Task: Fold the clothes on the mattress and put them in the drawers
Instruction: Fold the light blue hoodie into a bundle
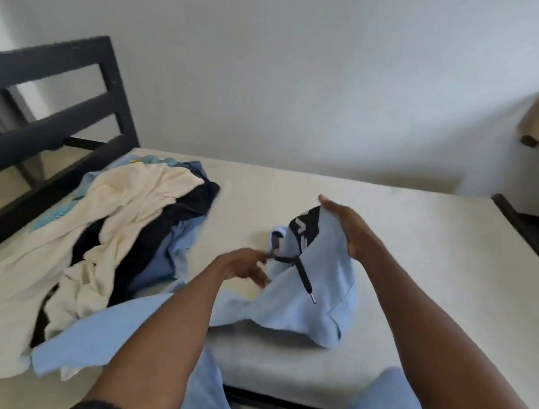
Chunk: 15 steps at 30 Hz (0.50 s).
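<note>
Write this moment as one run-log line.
right hand: grips light blue shorts waistband | left hand: pinches drawstring | clothes pile: unfolded on mattress

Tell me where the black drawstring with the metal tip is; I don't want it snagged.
In the head view, right of centre, the drawstring hangs down the light blue garment between the left hand and right hand.

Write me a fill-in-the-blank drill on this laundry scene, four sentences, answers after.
1. The right hand holds up the waistband of the light ____ shorts.
2. The left hand pinches the shorts' dark ____.
3. The unfolded clothes pile lies to the ____ of the shorts.
4. Everything rests on a bare white ____.

Missing words: blue; drawstring; left; mattress.
</note>
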{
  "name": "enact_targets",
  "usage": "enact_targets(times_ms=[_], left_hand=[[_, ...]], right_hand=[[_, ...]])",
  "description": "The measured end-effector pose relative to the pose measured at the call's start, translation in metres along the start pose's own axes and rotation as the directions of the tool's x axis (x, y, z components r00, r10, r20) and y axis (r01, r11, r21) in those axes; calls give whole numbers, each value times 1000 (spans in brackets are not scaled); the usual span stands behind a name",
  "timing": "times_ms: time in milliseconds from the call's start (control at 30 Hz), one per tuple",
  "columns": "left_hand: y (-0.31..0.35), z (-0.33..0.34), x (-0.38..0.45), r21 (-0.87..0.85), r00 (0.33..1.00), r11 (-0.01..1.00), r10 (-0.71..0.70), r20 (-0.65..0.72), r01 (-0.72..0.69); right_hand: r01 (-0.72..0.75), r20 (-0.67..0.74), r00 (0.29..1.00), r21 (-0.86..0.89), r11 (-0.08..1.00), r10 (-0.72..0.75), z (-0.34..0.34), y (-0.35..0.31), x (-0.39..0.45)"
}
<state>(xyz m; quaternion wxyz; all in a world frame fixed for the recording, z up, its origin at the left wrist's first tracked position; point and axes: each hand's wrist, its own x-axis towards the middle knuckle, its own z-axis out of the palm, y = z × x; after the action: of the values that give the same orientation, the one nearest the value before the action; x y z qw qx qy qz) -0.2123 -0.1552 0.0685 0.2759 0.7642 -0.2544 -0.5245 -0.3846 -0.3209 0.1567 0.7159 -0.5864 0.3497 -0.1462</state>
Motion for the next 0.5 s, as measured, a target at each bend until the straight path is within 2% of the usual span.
enact_targets(times_ms=[33, 67, 133, 167, 233, 267, 300, 333, 367, 400, 433, 500], left_hand=[[-6, 22, 7, 184, 986, 980, -95, 135, 69], [-14, 40, 14, 361, 959, 926, -198, 204, 115], [-32, 73, 24, 567, 896, 806, -367, 250, 172], [-40, 83, 28, 587, 889, 786, -393, 235, 193], [-55, 93, 37, 496, 946, 840, -307, 99, 221], [-63, 93, 42, 433, 981, 882, -190, -34, 186], [-67, 91, 49, 400, 981, 905, -81, -175, 146], [-69, 88, 53, 386, 965, 915, -18, -260, 121], [-68, 86, 54, 369, 959, 924, 8, -284, 101], [-65, 86, 54, 298, 957, 952, 21, -290, 69], [-64, 87, 58, 200, 960, 979, 12, -280, 47], [-63, 89, 73, 21, 952, 999, -19, -305, 27]], right_hand=[[11, -104, 994, -118, 993, -23, -14, 19, -2], [6, -179, 982, -297, 955, -62, -27, 37, -2], [-137, -265, 962, -672, 728, -63, -55, 77, 1], [-220, -297, 954, -775, 593, -35, -68, 94, 3], [-322, -336, 941, -857, 401, 37, -87, 127, -1], [-359, -353, 932, -873, 330, 79, -93, 143, -6], [-382, -368, 924, -889, 251, 103, -95, 155, -12], [-395, -383, 918, -904, 162, 104, -94, 164, -14], [-394, -391, 919, -915, 82, 51, -91, 170, -17], [-367, -369, 929, -929, 47, -37, -85, 170, -17], [-311, -316, 942, -949, 59, -112, -79, 172, -14], [-184, -233, 954, -952, 246, -189, -63, 170, 4]])
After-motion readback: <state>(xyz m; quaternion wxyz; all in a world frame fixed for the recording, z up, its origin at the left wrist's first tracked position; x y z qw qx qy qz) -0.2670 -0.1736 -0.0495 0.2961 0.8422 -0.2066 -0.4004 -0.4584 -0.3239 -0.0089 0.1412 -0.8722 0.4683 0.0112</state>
